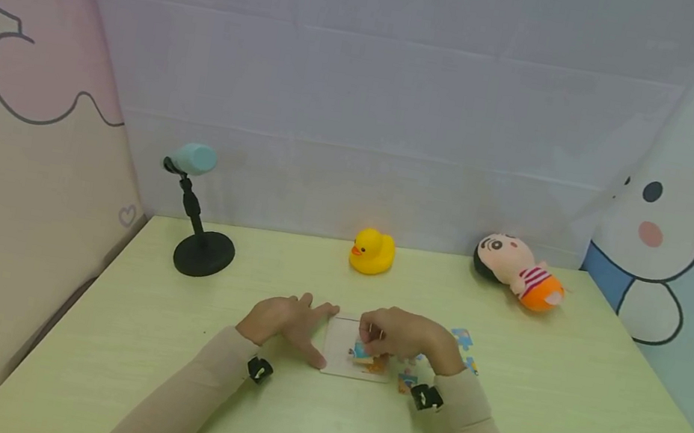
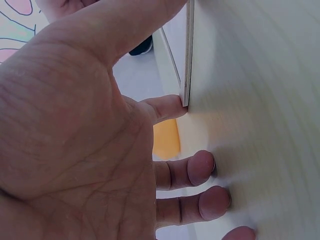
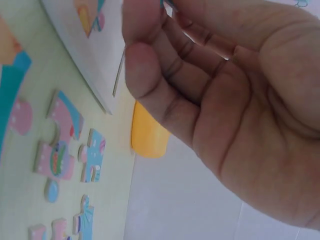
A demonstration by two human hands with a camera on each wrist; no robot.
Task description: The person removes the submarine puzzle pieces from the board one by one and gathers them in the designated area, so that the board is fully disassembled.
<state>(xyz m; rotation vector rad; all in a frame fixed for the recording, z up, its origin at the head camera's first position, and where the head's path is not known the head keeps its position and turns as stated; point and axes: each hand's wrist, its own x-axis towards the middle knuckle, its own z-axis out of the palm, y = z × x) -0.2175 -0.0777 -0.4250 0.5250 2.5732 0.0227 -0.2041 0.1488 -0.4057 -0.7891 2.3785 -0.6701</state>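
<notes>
A pale, square puzzle board (image 1: 336,347) lies flat on the table between my hands. My left hand (image 1: 289,322) spreads its fingers at the board's left side, thumb and index finger touching its edge. Over the board, my right hand (image 1: 403,334) pinches a puzzle piece (image 3: 169,4) between thumb and fingertips; the fingers hide most of it. Colourful pieces (image 1: 376,365) show on the board beneath that hand. Several loose jigsaw pieces (image 3: 59,160), pink and blue, lie on the table to the board's right, partly covered by the right hand and wrist in the head view.
Behind the board sits a yellow rubber duck (image 1: 372,252). A black stand with a light-blue head (image 1: 199,246) is at the back left. At the back right lies a plush doll (image 1: 518,272) in orange and stripes. A pale wall (image 1: 372,99) rises along the table's far edge.
</notes>
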